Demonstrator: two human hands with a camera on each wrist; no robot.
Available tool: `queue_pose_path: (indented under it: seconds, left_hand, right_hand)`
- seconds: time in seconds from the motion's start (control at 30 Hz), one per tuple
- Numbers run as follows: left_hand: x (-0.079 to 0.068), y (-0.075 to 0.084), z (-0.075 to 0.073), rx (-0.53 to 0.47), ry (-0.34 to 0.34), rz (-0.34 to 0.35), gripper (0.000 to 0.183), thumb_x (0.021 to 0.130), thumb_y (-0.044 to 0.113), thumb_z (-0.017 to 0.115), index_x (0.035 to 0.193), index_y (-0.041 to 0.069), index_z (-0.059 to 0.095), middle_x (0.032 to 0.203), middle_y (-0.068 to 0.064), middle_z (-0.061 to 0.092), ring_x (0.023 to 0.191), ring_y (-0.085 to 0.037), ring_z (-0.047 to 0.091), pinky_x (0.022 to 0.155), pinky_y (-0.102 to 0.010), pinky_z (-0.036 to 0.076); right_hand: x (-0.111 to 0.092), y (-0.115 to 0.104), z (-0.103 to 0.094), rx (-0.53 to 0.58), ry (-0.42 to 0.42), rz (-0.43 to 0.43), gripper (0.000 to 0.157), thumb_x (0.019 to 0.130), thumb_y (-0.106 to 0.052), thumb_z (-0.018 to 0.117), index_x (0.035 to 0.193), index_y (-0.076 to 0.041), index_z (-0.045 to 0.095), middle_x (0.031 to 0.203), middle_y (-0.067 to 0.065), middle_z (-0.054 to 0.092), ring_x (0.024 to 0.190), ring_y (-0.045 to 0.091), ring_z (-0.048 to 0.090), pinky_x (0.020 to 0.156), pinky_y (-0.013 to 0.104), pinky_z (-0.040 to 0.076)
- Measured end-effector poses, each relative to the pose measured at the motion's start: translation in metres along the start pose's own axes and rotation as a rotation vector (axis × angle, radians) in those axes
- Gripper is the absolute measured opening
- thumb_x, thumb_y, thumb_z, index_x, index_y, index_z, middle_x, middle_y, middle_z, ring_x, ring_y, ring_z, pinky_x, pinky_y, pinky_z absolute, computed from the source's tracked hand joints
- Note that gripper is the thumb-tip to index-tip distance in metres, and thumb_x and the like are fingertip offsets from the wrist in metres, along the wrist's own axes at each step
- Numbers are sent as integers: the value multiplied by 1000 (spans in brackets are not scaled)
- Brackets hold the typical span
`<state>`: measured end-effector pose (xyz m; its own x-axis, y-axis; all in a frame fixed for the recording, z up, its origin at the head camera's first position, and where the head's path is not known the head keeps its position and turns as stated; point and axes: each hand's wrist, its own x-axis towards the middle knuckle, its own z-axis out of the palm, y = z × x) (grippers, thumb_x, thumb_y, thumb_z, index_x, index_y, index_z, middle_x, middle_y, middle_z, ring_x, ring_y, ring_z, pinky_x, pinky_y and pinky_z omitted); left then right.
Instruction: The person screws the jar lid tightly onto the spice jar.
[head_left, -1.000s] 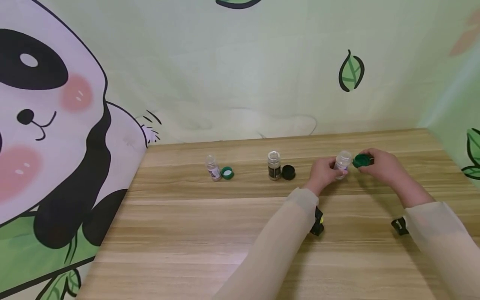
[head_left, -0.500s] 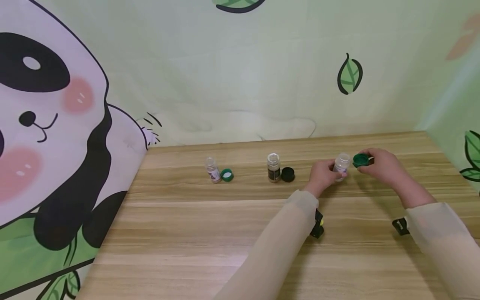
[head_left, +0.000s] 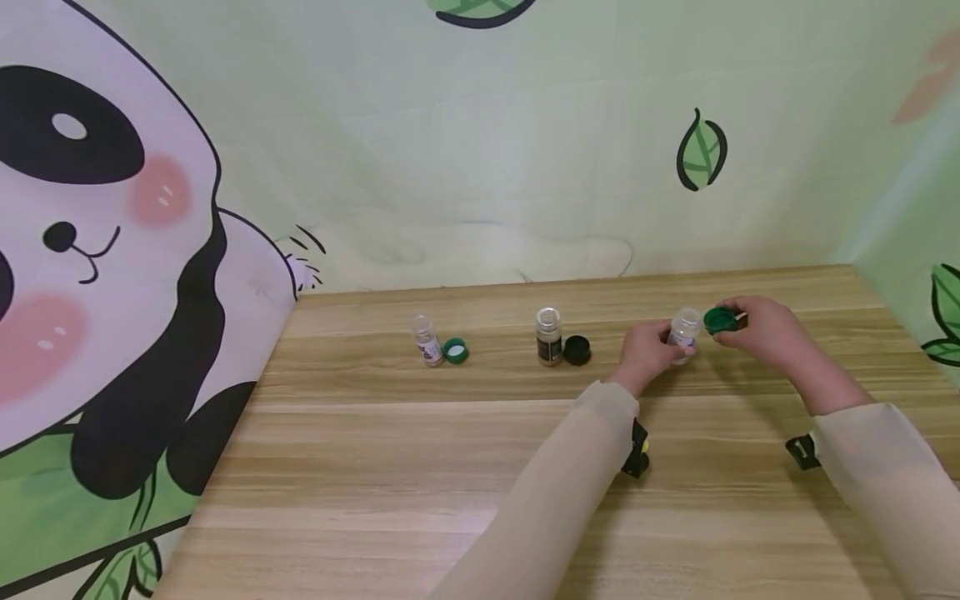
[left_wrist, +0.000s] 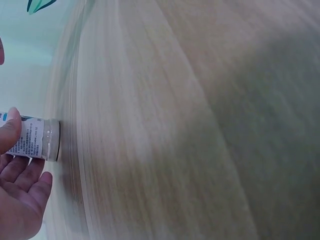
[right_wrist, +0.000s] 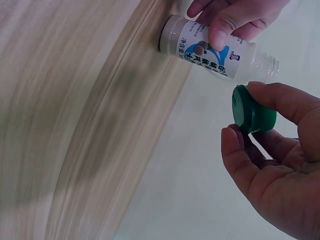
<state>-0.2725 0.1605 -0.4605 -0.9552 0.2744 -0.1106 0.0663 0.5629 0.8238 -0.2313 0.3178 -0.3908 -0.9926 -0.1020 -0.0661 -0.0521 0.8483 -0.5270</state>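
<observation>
My left hand (head_left: 649,350) grips a small clear spice bottle (right_wrist: 210,49) around its labelled body; the bottle stands upright with its threaded mouth uncovered. A blue and white label with dark print wraps it. Just right of the bottle's mouth, my right hand (head_left: 761,329) pinches a green cap (right_wrist: 254,110) between thumb and fingers. The cap is off the bottle, tipped so its flat side shows in the right wrist view. In the left wrist view the fingers and thumb of the left hand (left_wrist: 22,185) curl round the bottle's lower part (left_wrist: 35,137).
Further left stand an uncapped bottle with a dark label (head_left: 548,337) and its black cap (head_left: 577,350). Beyond them is another open clear bottle (head_left: 427,342) beside a green cap (head_left: 455,350). A printed wall cloth (head_left: 465,167) rises behind the wooden table (head_left: 375,467).
The green cap has shifted very slightly left and turned a little in the right hand. The left hand keeps its hold on the bottle. The whole head view has shifted slightly.
</observation>
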Motion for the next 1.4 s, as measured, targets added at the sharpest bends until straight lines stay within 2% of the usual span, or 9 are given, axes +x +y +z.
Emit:
queue_pose_path:
  seconds: [0.4,0.73,0.97,1.4]
  left_hand:
    - [0,1,-1,7,9,26,36,82,21,80,117,15,73,112,-1,76,105,-9,69,87,-14,50]
    - [-1,2,-3,9,8,22,37,82,20,81,118,14,73,112,-1,76,106,-8,69,86,-13,49]
    - [0,2,-4,42,11,32,37,83,23,80,118,16,73,112,1,76,105,-6,69,86,-12,48]
    - [1,-1,-1,26,1,43,36,82,22,81,117,15,73,109,0,77,101,-7,69,85,-13,48]
  right_hand:
    - [3,-4,-2,-53,25,-28,49,89,-10,67,126,17,52,117,42,57,98,49,59,83,57,50]
    - [4,-6,-3,-45,5,-26,48,91,-12,65,128,14,51,121,41,56,108,53,55,92,63,45]
    - [5,-6,-3,-8,-14,-22,51,92,-14,64,132,13,47,124,40,55,113,53,53,92,62,45]
    - [8,-6,3,54,0,-40,51,93,-14,64,132,13,46,126,40,54,118,54,51,96,64,44]
